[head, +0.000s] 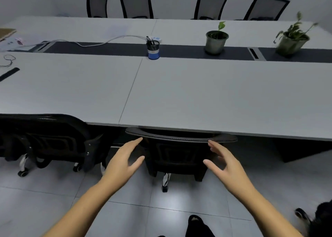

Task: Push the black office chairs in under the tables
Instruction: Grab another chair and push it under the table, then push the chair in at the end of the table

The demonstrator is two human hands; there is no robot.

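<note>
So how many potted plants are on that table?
2. One potted plant stands right of the pen holder on the dark centre strip; the other plant sits further right, near the frame's edge.

Both forearms are bare to the frame's edge, the left hand (124,162) and right hand (228,165) ungloved, without rings or watch.

Chair (179,154) under table (197,93) edge, second chair (53,139) left, pen cup (153,50) and potted plants (216,41) behind.
</note>
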